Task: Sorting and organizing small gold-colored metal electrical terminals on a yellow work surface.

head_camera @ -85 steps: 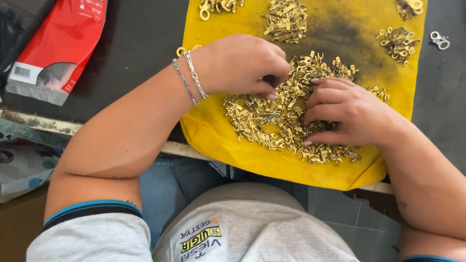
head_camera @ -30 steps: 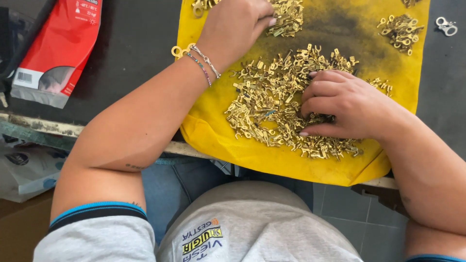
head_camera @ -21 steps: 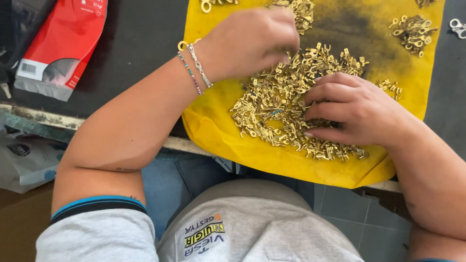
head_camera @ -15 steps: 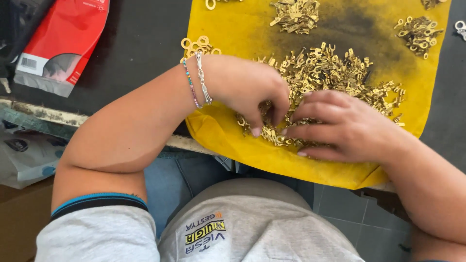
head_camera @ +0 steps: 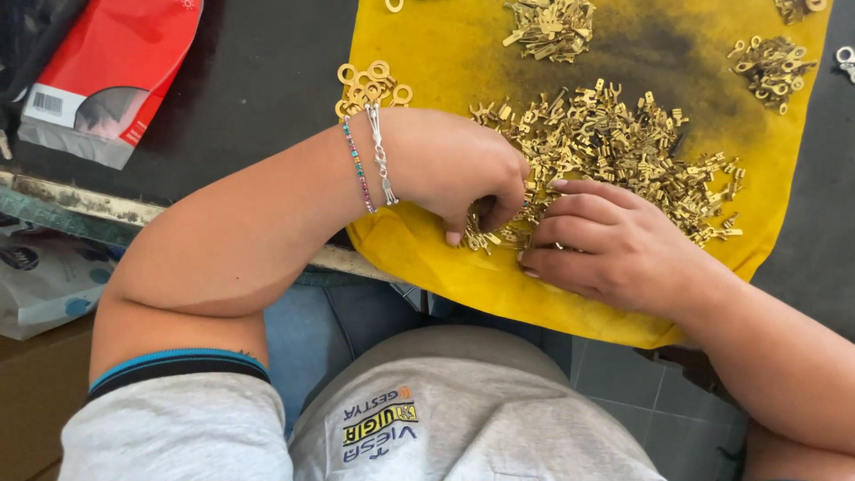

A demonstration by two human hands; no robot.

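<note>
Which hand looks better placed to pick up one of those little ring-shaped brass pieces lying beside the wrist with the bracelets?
Probably the left hand: the ring pieces lie just beyond its wrist, while the right hand rests farther away on the big brass pile.

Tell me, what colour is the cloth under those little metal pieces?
Yellow cloth, smudged dark grey near the top; the head view shows it.

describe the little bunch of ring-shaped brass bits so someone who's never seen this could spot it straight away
Start at the yellow cloth on the dark table. Go to its left edge, just above the left hand and its bracelets. The ring pieces lie there: round loops, half off the cloth, unlike the big pile of forked pieces.
</note>
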